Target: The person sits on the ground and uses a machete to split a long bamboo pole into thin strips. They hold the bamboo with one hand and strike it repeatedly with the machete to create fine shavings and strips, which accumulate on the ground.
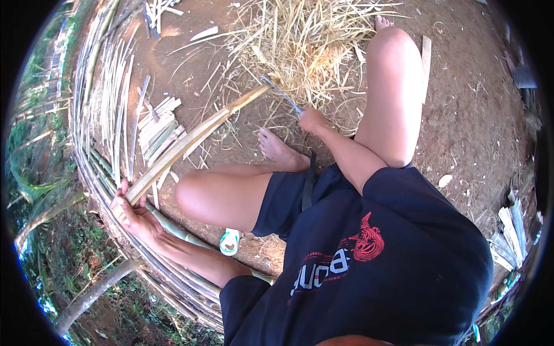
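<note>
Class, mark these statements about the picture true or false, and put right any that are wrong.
1. The right hand holds a knife. True.
2. The left hand is empty. False: it holds one end of a long strip.
3. Straw-coloured shavings lie in a heap on the ground. True.
4. The left foot is in a boot. False: it is bare.
5. The dark shirt has a red picture printed on it. True.
</note>
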Tool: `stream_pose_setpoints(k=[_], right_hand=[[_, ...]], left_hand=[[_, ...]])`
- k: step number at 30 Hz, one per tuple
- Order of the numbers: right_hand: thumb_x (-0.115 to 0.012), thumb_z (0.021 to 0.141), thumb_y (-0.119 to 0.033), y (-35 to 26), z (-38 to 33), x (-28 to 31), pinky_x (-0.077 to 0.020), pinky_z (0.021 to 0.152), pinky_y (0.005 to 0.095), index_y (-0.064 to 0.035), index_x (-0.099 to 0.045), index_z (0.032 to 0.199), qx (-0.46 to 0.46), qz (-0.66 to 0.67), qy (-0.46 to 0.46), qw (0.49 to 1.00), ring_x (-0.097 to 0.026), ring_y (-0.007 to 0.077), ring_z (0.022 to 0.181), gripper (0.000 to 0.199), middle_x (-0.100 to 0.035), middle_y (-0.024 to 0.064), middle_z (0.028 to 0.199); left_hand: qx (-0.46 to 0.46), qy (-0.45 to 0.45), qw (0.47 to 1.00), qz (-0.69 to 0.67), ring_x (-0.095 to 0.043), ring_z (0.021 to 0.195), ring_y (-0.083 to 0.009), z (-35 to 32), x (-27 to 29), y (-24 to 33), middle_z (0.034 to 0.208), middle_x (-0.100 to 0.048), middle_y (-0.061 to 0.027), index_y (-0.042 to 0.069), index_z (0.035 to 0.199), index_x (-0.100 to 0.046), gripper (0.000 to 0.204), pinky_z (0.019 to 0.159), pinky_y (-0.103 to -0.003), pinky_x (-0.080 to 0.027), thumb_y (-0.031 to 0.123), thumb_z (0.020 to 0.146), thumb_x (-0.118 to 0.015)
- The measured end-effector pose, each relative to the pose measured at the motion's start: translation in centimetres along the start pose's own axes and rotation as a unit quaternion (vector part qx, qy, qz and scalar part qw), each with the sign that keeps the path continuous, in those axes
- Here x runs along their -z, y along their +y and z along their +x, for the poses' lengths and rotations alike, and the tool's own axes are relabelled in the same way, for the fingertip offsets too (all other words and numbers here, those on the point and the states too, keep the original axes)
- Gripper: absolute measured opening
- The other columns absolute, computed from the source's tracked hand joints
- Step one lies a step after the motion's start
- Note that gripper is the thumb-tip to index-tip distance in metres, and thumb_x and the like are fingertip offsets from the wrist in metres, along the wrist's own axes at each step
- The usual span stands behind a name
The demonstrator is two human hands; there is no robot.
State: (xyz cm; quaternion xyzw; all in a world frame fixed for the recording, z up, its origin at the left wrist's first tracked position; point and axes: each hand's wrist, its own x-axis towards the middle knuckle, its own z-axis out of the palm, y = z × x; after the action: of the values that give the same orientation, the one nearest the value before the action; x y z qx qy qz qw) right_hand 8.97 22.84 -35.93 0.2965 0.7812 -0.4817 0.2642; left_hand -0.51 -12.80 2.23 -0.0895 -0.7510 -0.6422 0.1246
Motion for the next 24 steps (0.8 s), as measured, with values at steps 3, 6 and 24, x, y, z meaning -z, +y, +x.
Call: stream_pose_setpoints(k=[3, 6, 24], right_hand=[[-0.052, 0.089, -0.023, -0.2, -1.1, -0.8, -0.0508, 0.080, 0.0491, -0.0032, -0.067, 0.104, 0.062, 0.000, 0.076, 0.995, -0.066, 0.0394, 0.089, 0.029, -0.068, 0.0247, 0.091], [-0.057, 0.084, -0.019, -0.4, -1.7, -1.2, -0.0523, 0.082, 0.0467, -0.0012, -0.069, 0.099, 0.060, 0.015, 0.071, 0.996, -0.067, 0.0388, 0.094, 0.026, -0.068, 0.0260, 0.097], [-0.059, 0.087, -0.041, -1.4, -2.5, 1.7, -0.0480, 0.091, 0.0466, -0.0018, -0.048, 0.128, -0.063, 0.060, 0.090, 0.992, -0.062, 0.0362, 0.106, 0.057, -0.062, 0.0231, 0.112]], left_hand=[[-0.005, 0.004, 1.000, 0.020, -0.066, 0.103, -0.0341, -0.6, -1.1, 0.4, 0.123, -0.058, -0.0277, -0.008, 0.121, -0.046, 0.036, 0.083, -0.035, -0.062, 0.021, 0.100, -0.051], [0.000, 0.007, 1.000, 0.008, -0.066, 0.104, -0.0346, -0.1, -0.4, 0.9, 0.123, -0.059, -0.0273, -0.009, 0.122, -0.046, 0.038, 0.083, -0.036, -0.062, 0.022, 0.100, -0.052], [-0.068, -0.007, 0.997, 0.037, -0.065, 0.103, -0.0411, 2.6, 1.7, 3.5, 0.126, -0.055, -0.0312, -0.010, 0.122, -0.046, 0.035, 0.077, -0.040, -0.064, 0.017, 0.100, -0.048]])
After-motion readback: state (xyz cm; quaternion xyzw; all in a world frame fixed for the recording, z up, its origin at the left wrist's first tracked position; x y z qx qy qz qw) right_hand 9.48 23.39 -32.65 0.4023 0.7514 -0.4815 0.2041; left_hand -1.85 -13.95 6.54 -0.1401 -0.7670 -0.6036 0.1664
